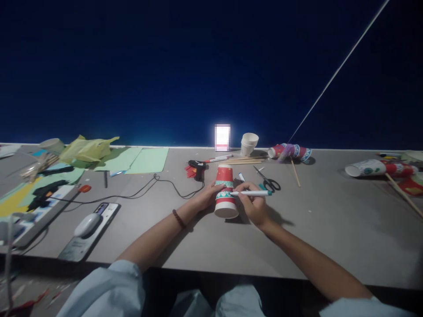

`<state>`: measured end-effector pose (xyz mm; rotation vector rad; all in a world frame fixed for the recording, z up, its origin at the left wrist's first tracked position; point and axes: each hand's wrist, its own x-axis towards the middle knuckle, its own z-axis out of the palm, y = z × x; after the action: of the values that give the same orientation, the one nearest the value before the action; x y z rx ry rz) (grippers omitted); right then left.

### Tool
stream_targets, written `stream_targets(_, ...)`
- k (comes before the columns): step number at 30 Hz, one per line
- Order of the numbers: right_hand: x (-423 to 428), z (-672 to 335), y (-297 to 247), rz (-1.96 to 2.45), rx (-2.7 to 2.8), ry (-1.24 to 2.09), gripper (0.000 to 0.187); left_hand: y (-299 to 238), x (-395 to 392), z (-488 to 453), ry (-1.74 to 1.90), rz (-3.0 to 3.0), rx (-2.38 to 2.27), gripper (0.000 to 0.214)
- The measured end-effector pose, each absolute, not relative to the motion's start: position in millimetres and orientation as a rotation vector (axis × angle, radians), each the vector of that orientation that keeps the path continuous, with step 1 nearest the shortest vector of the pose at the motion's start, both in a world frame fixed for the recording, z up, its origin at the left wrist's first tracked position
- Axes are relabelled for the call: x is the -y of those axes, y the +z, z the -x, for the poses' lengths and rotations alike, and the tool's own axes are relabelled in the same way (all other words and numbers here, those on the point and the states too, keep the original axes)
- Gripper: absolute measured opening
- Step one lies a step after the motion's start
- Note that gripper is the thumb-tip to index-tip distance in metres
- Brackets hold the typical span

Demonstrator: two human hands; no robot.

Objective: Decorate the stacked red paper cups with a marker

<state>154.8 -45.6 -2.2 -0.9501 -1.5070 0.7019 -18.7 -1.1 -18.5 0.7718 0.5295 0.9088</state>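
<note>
A paper cup point(225, 178) with a red wrap and teal zigzag bands stands upside down on the grey table point(205, 237), tilted a little towards me. My left hand point(207, 197) is closed round the cup's left side. My right hand point(254, 206) pinches a white marker with a teal cap point(251, 193), held level, its tip touching the cup's teal band.
Scissors point(269, 181) lie just behind my right hand. A black glue gun point(198, 167) with its cable sits behind the cup. Stacked white cups point(249, 143), decorated cups point(291, 152), wooden sticks point(244, 161), green paper sheets point(145, 160) and a phone point(89, 231) are also on the table.
</note>
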Motion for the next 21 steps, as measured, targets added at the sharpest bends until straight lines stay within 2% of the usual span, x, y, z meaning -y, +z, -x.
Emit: stream_targets(21, 45.5, -154.1, -0.1, 0.932, 1.507, 0.738, 0.008, -20.1, 0.9, 19.4, 0.918, -0.801, -0.543, 0.044)
